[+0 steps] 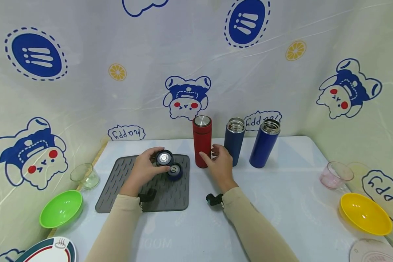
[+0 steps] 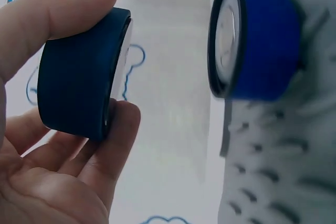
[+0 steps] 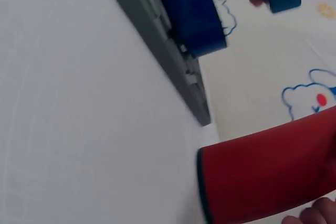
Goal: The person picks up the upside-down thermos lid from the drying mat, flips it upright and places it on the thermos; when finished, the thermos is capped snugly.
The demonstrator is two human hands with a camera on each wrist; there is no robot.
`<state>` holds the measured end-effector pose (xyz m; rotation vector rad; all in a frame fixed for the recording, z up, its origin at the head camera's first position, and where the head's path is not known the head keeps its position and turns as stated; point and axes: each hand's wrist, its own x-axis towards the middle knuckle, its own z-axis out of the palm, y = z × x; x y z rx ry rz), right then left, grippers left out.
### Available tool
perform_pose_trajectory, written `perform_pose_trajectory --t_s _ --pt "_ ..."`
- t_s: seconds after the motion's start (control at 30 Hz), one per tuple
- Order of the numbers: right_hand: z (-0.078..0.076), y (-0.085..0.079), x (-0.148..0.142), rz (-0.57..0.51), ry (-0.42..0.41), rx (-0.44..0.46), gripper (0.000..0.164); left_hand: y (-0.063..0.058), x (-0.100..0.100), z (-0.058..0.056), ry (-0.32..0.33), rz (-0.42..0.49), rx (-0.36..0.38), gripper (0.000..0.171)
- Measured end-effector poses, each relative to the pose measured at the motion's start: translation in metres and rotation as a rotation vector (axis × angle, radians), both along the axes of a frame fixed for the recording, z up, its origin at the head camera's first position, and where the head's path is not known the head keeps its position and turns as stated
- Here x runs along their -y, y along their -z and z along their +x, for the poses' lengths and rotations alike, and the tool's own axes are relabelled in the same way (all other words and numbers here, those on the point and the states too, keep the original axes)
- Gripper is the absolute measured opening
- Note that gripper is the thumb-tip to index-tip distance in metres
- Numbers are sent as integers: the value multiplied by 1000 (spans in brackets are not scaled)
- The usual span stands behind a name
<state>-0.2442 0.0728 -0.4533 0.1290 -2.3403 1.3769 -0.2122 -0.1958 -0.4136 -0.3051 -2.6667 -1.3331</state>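
My left hand (image 1: 143,169) pinches a dark blue flask lid (image 2: 79,74) between thumb and fingers, its silver inner side facing the camera in the head view. Close to it, a second, brighter blue lid (image 1: 174,171) sits on the grey ribbed mat (image 1: 118,189), inner side up. My right hand (image 1: 220,162) is at the lower part of an upright red flask (image 1: 202,142) with a silver-topped lid. Its thumb lies across the front of the flask and its bent fingers stand at the right side; firm contact is not clear.
To the right stand a navy flask (image 1: 234,143) and a bright blue flask (image 1: 264,147), both lidless. At the left edge are a glass (image 1: 86,176), a green bowl (image 1: 61,209) and a plate (image 1: 57,251). A pink glass (image 1: 335,175) and yellow bowl (image 1: 365,214) stand at the right.
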Motion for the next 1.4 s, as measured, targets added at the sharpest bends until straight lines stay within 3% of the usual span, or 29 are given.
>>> perform_pose_trajectory --t_s 0.1,0.23,0.33,0.43,0.5,0.6,0.7,0.87,1.07,1.27,1.4 --pt "5 -6 -1 -43 21 -85 58 -2 -10 0 21 -9 -38 73" --pt "10 -13 1 -71 -10 -148 51 -5 -24 0 57 -22 -79 74" --pt "16 -18 3 -78 -60 -199 43 -6 -34 0 86 -43 -109 73" --pt "23 -23 5 -71 -165 -212 40 -7 -44 0 121 -46 -134 71" --pt "27 -26 7 -67 -272 -171 40 -8 -49 0 147 -38 -156 71" --pt "32 -29 9 -62 -424 -38 46 -9 -55 0 187 -23 -175 70" --pt "35 -29 9 -63 -502 118 52 -9 -60 0 225 -20 -190 69" --pt "34 -25 6 -112 -529 265 60 -10 -67 1 264 -21 -199 69" --pt "33 -21 1 -279 -577 350 51 -7 -75 2 284 -25 -182 68" --pt "32 -19 -4 -333 -586 347 47 -3 -79 3 302 -7 -143 69" --pt "31 -17 -7 -354 -578 321 45 -5 -78 3 307 69 -49 67"
